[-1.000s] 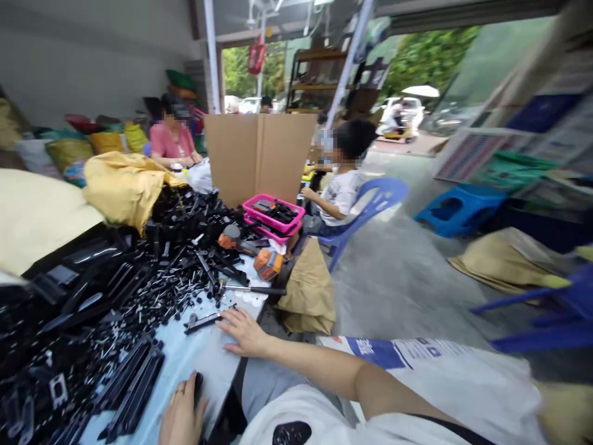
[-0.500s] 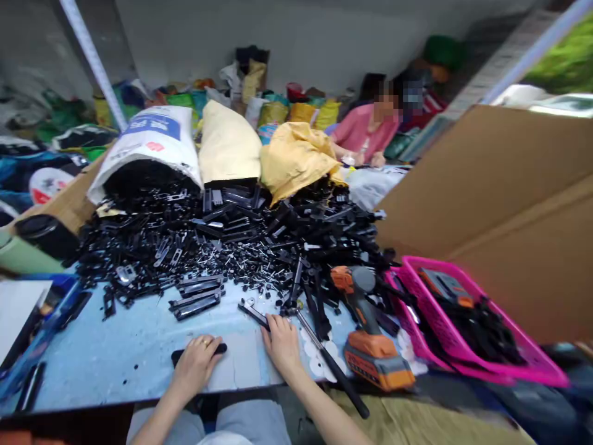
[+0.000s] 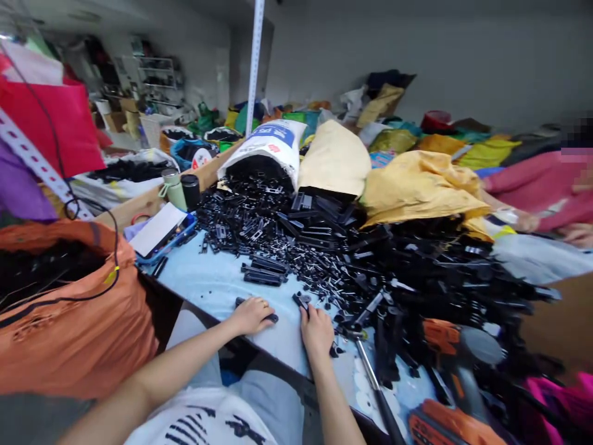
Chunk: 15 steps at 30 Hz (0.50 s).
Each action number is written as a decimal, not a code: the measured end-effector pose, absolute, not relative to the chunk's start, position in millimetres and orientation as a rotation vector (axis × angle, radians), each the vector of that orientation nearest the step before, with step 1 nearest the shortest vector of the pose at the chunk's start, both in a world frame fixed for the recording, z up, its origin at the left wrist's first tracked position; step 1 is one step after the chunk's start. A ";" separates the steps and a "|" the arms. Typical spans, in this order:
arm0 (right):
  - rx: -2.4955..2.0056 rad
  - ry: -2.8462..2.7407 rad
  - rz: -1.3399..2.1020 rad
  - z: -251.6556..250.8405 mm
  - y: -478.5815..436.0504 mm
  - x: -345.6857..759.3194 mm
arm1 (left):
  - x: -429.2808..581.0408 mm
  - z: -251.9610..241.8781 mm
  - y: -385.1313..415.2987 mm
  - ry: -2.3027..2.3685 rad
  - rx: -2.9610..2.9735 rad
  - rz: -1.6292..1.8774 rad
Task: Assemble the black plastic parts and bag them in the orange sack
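On the blue table top point(image 3: 185, 272) near its front edge, my left hand point(image 3: 251, 315) is closed over a black bar-shaped part point(image 3: 272, 317), whose ends stick out on both sides. To its right, my right hand point(image 3: 317, 330) has its fingers on a narrow black part point(image 3: 299, 301) with a metallic piece. Several long black parts point(image 3: 264, 272) lie side by side beyond my hands. Behind them spreads a heap of small black parts and pins point(image 3: 319, 262). A hammer-like tool with a metal shaft point(image 3: 367, 363) lies right of my right hand.
An orange and grey power drill point(image 3: 449, 395) stands at the lower right, beside a pink basket point(image 3: 556, 402). White point(image 3: 278, 139) and yellow point(image 3: 421, 185) sacks back the heap. A blue tray point(image 3: 185, 232), bottles and an orange sack point(image 3: 92, 334) are left. A person in pink point(image 3: 546, 185) sits at the right.
The view has swung left, bringing in the orange sack and shelves. My hands keep about the same places on the table, each at the same black part.
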State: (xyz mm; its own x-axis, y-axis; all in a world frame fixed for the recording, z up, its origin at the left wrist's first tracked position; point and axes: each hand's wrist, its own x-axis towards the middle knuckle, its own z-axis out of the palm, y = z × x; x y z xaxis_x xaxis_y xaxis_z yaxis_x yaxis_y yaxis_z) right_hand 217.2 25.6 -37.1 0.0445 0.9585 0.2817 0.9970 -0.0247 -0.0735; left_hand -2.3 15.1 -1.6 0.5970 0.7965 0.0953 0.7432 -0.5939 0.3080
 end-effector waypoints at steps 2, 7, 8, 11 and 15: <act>-2.069 -2.008 -0.223 -38.2 23.8 216.5 | -4.3 -2.9 14.7 1.270 2.603 0.329; -2.022 -2.099 -0.211 -35.2 17.9 222.9 | -9.8 -4.6 14.1 1.244 2.628 0.336; -2.035 -2.108 -0.234 -34.2 16.4 224.9 | -10.6 -4.7 13.8 1.236 2.637 0.337; -2.074 -2.165 -0.297 -30.7 10.7 229.6 | -10.9 -4.8 12.3 1.219 2.677 0.335; -2.033 -2.174 -0.201 -22.0 1.3 234.3 | -6.9 -5.2 12.6 1.257 2.702 0.322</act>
State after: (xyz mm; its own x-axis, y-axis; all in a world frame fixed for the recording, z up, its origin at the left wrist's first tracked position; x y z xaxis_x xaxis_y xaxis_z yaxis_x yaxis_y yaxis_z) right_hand 234.3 1.3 -22.0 -0.0644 0.9765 0.2059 0.9977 0.0679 -0.0095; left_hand -6.9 12.6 -5.2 0.6270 0.7676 0.1328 0.7368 -0.6397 0.2188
